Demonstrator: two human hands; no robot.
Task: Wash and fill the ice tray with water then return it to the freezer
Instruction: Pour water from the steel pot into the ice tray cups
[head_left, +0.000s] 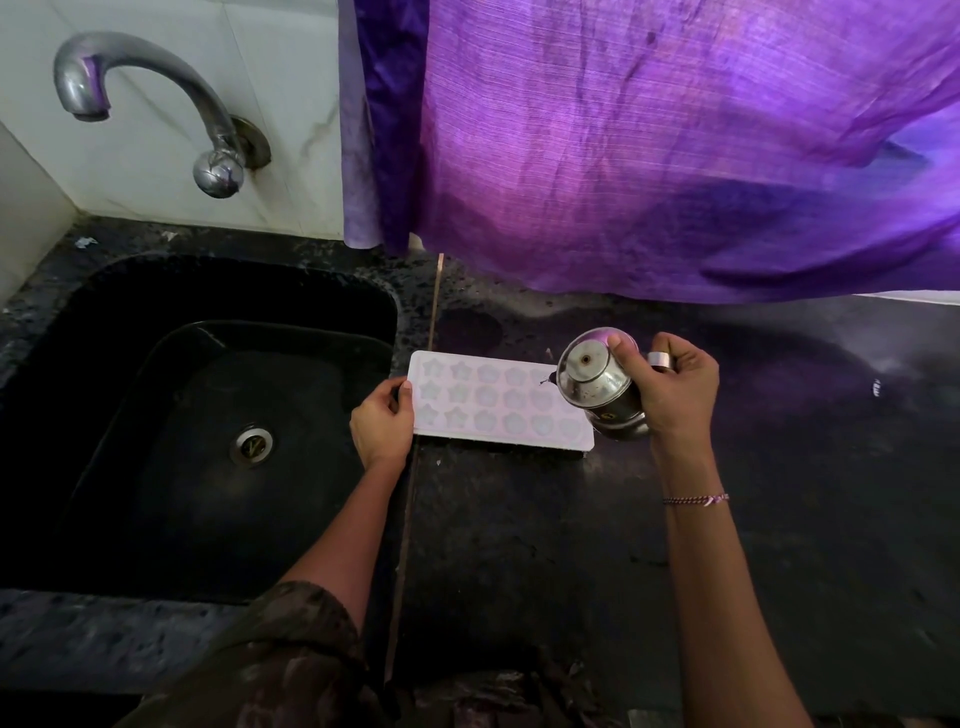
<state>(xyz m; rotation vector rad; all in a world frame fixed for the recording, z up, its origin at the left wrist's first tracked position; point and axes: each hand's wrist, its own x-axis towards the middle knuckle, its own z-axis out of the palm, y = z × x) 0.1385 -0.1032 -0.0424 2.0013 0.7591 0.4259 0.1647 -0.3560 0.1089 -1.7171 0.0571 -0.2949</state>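
At the far left a curved metal tap (150, 104) comes out of the pale marbled tile wall (291, 104), its spout arching over a deep black sink (104, 364) with smooth rounded corners and a round steel drain (251, 445) in its floor. Just right of the sink, the left hand (382, 423) grasps the near short end of the ice tray (488, 405), thumb lying on top of the rim and fingers curled at the edge. The tray is a white, matte plastic rectangle lying flat on the dark speckled stone counter (519, 545), open side up. Its long axis runs left to right, the right end sitting a little nearer the person. Three rows of shallow moulded pockets run along it: star shapes at the left, rounder flower-like and heart-like ones further right. Over the tray's right end hangs a small shiny steel pot (597, 384) with a knobbed lid, tipped over so that its short spout points left and down toward the pockets; whether water is running cannot be told. The right hand (675, 389) is wrapped round the pot, thumb pressed on the lid, a broad ring (660, 359) on one finger and a thin braided bracelet (696, 500) at the wrist. Above and to the right hangs a purple curtain (675, 145) of ribbed, creased cloth.
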